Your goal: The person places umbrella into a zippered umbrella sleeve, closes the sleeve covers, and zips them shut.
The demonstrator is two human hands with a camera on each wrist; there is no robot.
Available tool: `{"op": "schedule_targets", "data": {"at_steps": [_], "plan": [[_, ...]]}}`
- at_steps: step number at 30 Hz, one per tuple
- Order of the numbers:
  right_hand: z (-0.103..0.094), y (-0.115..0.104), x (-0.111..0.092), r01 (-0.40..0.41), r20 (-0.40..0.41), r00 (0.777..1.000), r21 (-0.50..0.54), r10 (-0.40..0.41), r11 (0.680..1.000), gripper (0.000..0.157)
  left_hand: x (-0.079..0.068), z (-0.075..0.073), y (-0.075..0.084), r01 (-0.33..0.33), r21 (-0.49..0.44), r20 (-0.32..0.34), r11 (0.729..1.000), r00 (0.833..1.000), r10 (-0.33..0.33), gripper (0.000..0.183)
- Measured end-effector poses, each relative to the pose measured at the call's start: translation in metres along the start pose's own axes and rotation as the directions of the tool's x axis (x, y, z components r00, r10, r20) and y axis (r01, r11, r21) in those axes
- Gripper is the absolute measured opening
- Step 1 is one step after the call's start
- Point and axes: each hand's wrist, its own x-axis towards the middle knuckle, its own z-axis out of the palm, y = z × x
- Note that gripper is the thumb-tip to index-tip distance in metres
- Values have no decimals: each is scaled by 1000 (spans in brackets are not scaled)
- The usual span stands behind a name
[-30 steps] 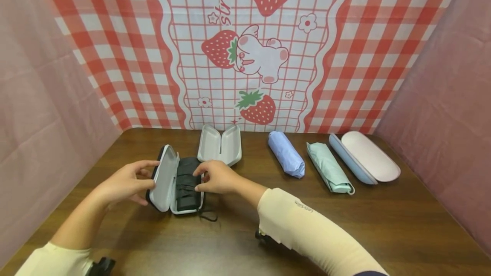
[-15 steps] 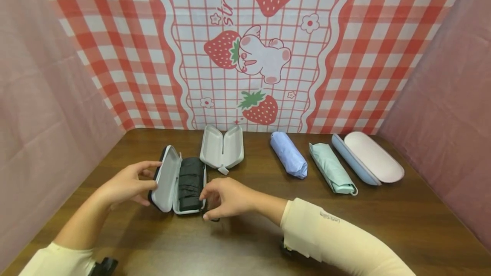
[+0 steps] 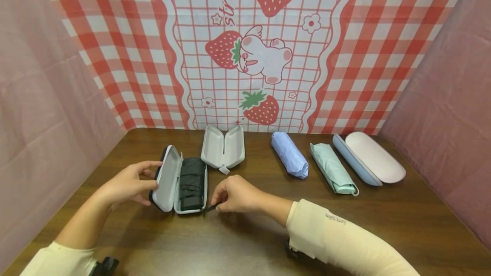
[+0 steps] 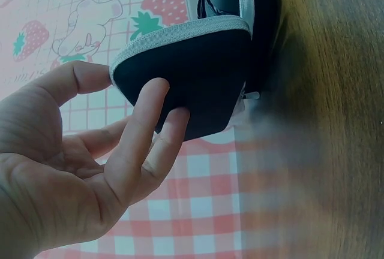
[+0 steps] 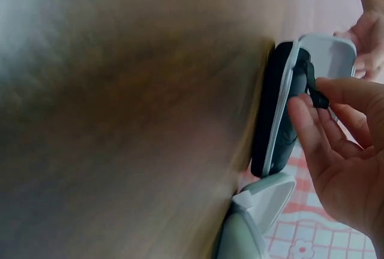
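Observation:
A black zip case [image 3: 165, 184] with a pale grey lining lies unfolded at the left. Its lid stands tilted up; a folded black umbrella [image 3: 192, 184] fills the other half. My left hand [image 3: 126, 184] holds the lid by its outer side, thumb and fingers spread along it; in the left wrist view, two fingertips [image 4: 157, 88] rest on the dark outer face. With thumb and fingers my right hand [image 3: 238, 195] pinches the umbrella's black wrist strap [image 3: 209, 208], drawn out over the case's right rim. The strap's end [image 5: 321, 100] shows between the fingers in the right wrist view.
Behind the black case stands an unfolded light grey case [image 3: 235, 146]. To the right lie a folded lavender umbrella [image 3: 289, 155], a folded mint umbrella [image 3: 333, 168] and an unfolded blue case [image 3: 376, 156] with pale pink lining. A checked strawberry cloth [image 3: 264, 67] backs the table.
My right hand has moved from over the black umbrella toward the near right and taken hold of its strap, which lay on the table. The left hand stays at the lid.

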Motion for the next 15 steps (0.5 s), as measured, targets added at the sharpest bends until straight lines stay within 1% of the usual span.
{"op": "schedule_targets", "data": {"at_steps": [4, 9, 12, 15], "plan": [[-2, 8, 9, -17, -62, 998, -47, 15, 999, 13, 0, 0, 0, 1, -4, 1, 1000, 1000, -1, 70], [0, 20, 23, -11, -136, 991, -115, -5, 993, 10, 0, 0, -1, 5, -5, 1, 1000, 1000, -5, 70], [3, 26, 31, 9, -170, 985, -173, -39, 985, 8, 0, 0, -1, 5, -5, 0, 1000, 1000, -5, 70], [7, 29, 39, 48, -186, 978, -239, -94, 970, 7, 1, 0, -1, 3, -7, 1, 1000, 1000, -3, 70]]}}
